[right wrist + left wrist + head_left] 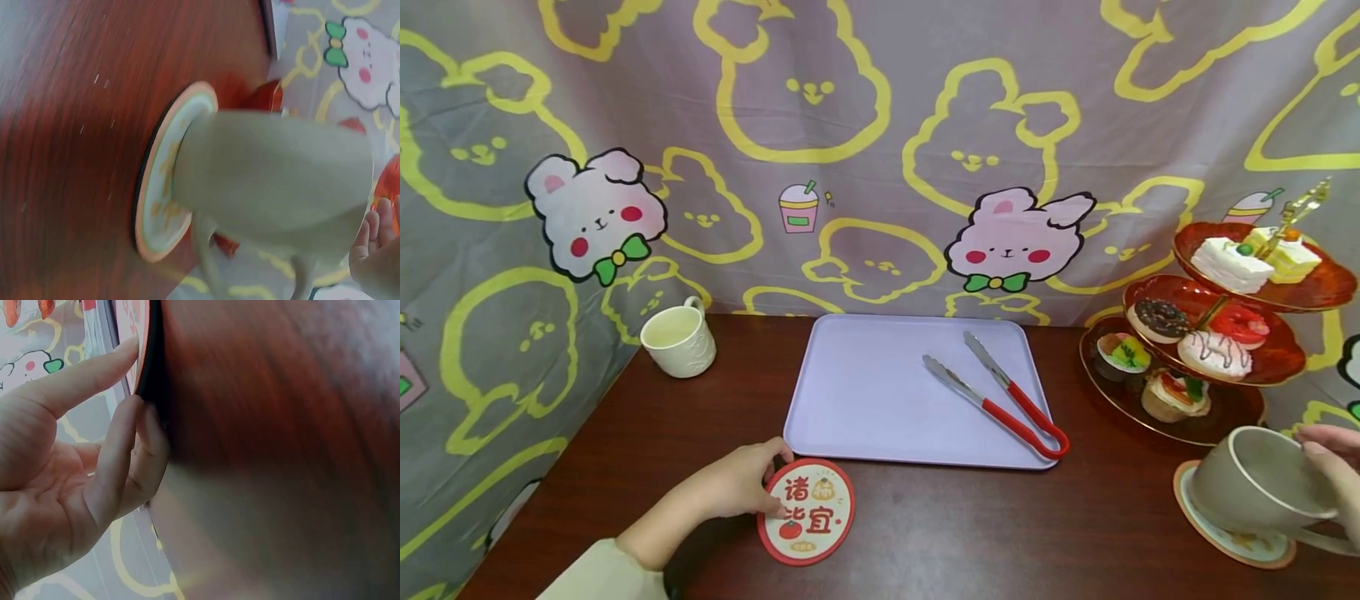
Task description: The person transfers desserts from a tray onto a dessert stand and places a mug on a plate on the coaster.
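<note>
My left hand (741,483) pinches the edge of a round red-rimmed coaster (816,533) near the table's front. In the left wrist view, the thumb (119,359) lies over the coaster's printed face and bent fingers meet its edge. At the far right, a grey-beige mug (1255,483) stands upright on a second round coaster (1195,508) with an orange rim. My right hand (1337,458), partly cut off by the frame, is at the mug's far rim with its fingers extended. The right wrist view shows those fingers (381,222) beside the rim, apart from the handle (209,256).
A lilac tray (865,392) lies in the middle, carrying red-handled tongs (1011,417). A cream cup (681,342) stands at the back left. Behind the mug, a three-tier red stand (1285,358) holds cakes and doughnuts. A patterned curtain (895,192) hangs along the table's back edge.
</note>
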Demonstrator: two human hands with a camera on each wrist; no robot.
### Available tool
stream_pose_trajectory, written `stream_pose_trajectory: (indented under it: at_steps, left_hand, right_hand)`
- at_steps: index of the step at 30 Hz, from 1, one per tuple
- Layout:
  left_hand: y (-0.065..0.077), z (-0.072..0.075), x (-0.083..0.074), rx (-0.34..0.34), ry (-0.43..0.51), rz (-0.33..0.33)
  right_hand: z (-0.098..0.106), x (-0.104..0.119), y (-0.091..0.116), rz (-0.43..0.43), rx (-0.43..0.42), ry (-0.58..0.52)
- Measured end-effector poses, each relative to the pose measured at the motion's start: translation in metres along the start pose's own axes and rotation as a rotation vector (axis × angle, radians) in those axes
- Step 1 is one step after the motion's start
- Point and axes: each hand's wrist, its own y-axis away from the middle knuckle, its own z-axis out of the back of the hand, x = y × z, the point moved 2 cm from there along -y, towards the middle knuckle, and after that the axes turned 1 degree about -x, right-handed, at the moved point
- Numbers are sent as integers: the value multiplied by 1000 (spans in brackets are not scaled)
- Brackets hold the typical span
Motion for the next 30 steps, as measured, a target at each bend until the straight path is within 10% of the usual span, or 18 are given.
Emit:
stream_pose_trajectory:
  at_steps: [11, 30]
  left_hand:
    - [1, -12, -10, -6, -3, -55]
    - [-6, -31, -32, 27, -31, -153]
  right_hand:
    - [-55, 101, 19, -36, 221, 22]
    - [-119, 116, 32, 31, 540, -38]
